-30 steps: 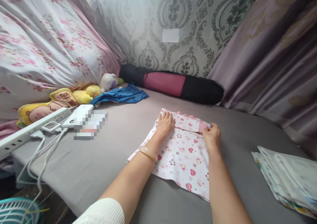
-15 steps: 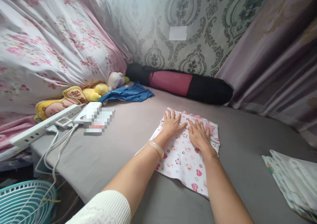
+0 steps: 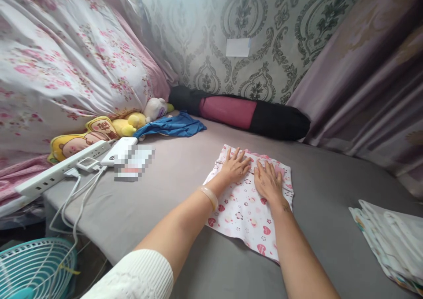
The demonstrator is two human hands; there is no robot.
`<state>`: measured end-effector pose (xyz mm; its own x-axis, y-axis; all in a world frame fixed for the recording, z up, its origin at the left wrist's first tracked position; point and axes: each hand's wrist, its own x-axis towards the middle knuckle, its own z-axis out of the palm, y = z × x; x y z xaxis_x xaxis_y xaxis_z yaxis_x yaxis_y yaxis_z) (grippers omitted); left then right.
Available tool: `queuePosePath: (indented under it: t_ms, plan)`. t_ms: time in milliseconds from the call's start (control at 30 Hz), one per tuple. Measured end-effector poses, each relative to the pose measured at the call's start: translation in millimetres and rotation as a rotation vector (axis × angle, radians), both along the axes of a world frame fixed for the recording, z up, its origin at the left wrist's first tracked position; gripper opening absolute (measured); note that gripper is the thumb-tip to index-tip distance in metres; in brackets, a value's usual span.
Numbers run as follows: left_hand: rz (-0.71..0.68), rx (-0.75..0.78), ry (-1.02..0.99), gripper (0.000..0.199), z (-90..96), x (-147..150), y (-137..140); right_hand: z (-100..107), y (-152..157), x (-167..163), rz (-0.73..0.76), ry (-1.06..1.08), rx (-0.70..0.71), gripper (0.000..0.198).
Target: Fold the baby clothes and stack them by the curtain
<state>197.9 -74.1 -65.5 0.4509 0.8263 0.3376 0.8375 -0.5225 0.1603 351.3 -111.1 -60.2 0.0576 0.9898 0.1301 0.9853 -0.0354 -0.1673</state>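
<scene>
A white cloth garment (image 3: 241, 211) printed with pink hearts and small flowers lies spread on the grey bed surface, its far edge frilled in pink. My left hand (image 3: 236, 166) rests flat on its upper left part, fingers stretched out. Beside it, my right hand (image 3: 268, 180) lies flat on the upper right part with the fingers extended. Both palms press down on the fabric and neither hand grips it. A pale bangle (image 3: 210, 197) circles my left wrist. The cloth's exact kind is hard to tell, as my hands and forearms cover parts of it.
Folded cloths (image 3: 393, 241) are stacked at the right. Along the wall lies a black and maroon bolster-shaped bag (image 3: 228, 111). A blue cloth (image 3: 176, 125), plush toys (image 3: 124, 127), a power strip (image 3: 62, 167) with cables and a white power bank (image 3: 119, 150) sit left. A turquoise fan (image 3: 36, 268) stands below.
My left hand has slid slightly right across the cloth, toward my right hand, and its fingers are less spread. My right hand has barely moved. The cloth stays in place.
</scene>
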Motion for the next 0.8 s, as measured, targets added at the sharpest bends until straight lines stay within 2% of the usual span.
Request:
queuePosePath:
  t_ms: [133, 367, 433, 600, 800]
  plan:
    - [-0.018, -0.098, 0.020, 0.050, 2.8, -0.7, 2.8, -0.7, -0.4, 2.2, -0.077, -0.024, 0.000, 0.052]
    - [-0.006, -0.079, -0.019, 0.052, 3.0, -2.4, 2.7, -0.8, 0.8, 1.6, -0.110, -0.037, -0.042, 0.054]
    - [0.059, -0.058, -0.035, 0.054, 2.0, -2.4, 2.4, 0.4, 0.2, 1.3, -0.113, -0.047, -0.057, 0.055]
    - [0.344, -0.060, -0.094, 0.062, 0.8, -0.8, 1.6, 0.3, -1.4, 4.3, -0.186, -0.047, -0.021, 0.060]
    - [0.358, -0.201, -0.060, 0.068, 3.0, 0.2, 2.7, -3.7, -0.5, 8.8, -0.252, -0.001, -0.036, 0.063]
